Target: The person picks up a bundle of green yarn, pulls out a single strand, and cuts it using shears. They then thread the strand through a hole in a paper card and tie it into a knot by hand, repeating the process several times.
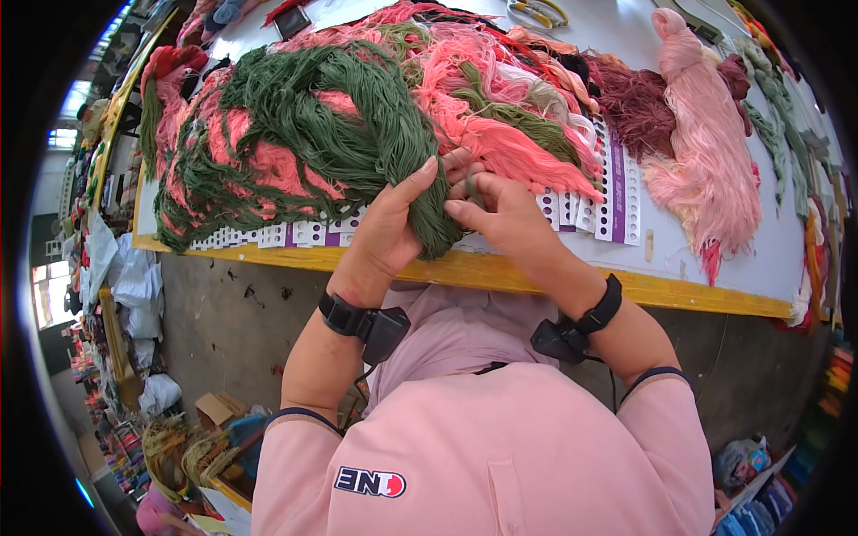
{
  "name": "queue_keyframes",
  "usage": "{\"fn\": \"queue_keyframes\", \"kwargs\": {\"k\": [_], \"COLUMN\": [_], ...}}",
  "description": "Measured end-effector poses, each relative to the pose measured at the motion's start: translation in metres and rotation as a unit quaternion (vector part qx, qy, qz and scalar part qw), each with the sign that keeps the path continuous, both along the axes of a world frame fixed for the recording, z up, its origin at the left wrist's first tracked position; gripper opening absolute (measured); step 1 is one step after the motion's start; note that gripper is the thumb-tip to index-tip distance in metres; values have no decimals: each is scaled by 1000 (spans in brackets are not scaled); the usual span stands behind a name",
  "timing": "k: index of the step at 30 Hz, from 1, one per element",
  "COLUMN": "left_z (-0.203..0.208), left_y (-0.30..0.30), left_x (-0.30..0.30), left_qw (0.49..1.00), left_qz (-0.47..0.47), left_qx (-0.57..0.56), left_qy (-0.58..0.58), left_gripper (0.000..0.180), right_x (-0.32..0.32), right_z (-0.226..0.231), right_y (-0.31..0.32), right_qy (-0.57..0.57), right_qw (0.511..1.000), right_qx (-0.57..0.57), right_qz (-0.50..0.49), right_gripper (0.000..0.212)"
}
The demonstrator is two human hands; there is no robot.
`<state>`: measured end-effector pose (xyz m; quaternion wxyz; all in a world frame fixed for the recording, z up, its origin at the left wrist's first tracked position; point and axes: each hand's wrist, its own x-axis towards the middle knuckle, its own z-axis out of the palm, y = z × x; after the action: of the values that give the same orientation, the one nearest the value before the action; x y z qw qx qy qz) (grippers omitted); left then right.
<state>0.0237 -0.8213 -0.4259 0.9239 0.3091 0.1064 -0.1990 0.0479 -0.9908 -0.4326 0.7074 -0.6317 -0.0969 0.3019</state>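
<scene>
A thick hank of dark green thread [357, 98] lies over coral-pink thread [259, 152] on the table. Its lower end hangs near the table's front edge, and my left hand [393, 219] is wrapped round it there. Just to the right, my right hand [505, 210] has thumb and forefinger bent together, with what looks like a thin green strand at the fingers. Pink hanks [500, 147] and an olive-green hank [527, 125] spread out beyond my right hand. White and purple cards with punched holes [617, 192] lie under the thread.
The white table has a yellow front edge [643, 290]. To the right lie a pale pink hank [702, 134] and a maroon one [630, 98]. Yellow-handled scissors [541, 12] rest at the back. White plastic bags [138, 286] and a cardboard box [219, 409] are off to the left.
</scene>
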Motion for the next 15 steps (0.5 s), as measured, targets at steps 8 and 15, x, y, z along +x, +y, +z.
{"fn": "queue_keyframes", "kwargs": {"k": [8, 15], "left_z": [-2, 9], "left_y": [5, 0], "left_x": [-3, -7], "left_qw": [1000, 995], "left_qz": [-9, 76], "left_qx": [-8, 14], "left_qy": [-7, 68], "left_gripper": [48, 39], "right_x": [-2, 3], "right_z": [2, 9], "right_y": [3, -17], "right_qy": [30, 83], "right_qw": [998, 989], "right_qx": [47, 116], "right_qz": [-38, -46], "right_gripper": [5, 9]}}
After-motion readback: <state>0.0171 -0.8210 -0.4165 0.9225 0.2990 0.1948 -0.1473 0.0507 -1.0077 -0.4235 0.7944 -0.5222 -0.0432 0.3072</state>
